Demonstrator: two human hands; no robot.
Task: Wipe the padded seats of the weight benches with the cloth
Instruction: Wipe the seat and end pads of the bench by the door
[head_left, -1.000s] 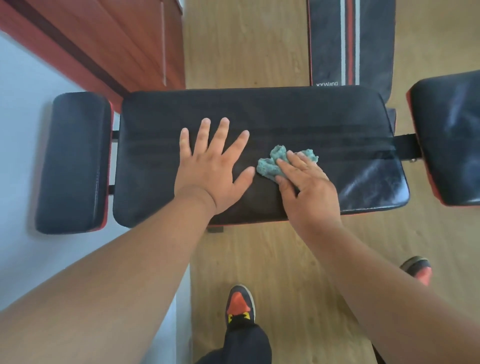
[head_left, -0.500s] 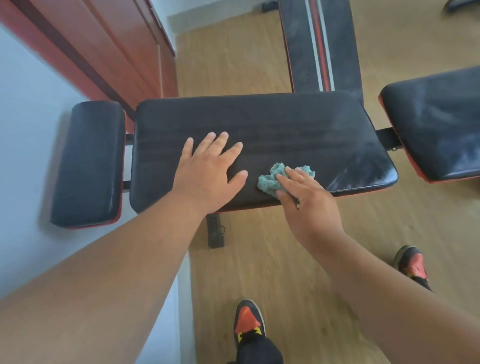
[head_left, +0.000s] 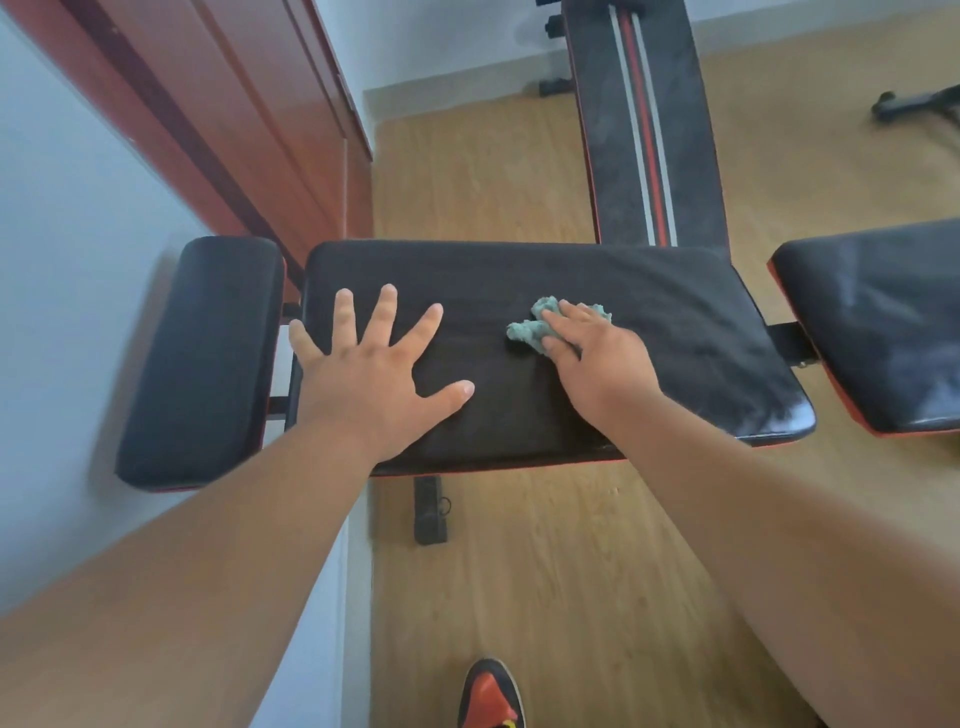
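A long black padded seat (head_left: 675, 322) of a weight bench lies crosswise in front of me. My left hand (head_left: 374, 374) rests flat on its left part with the fingers spread. My right hand (head_left: 597, 358) presses a crumpled teal cloth (head_left: 524, 332) onto the middle of the pad; the fingers lie fairly straight over it, and cloth shows to their left and beyond the fingertips. A smaller black pad (head_left: 208, 353) sits at the bench's left end and another black pad (head_left: 883, 322) at its right.
A second bench with a red and white striped pad (head_left: 644, 145) runs away behind the seat. Red-brown wooden panels (head_left: 234, 130) and a pale wall stand at the left. The bench's black foot (head_left: 430, 512) and my orange shoe (head_left: 491, 696) are on the wooden floor.
My right hand has pushed the cloth from the pad's near edge toward its middle. My left hand has slid left and spread its fingers wider. The view has tilted up.
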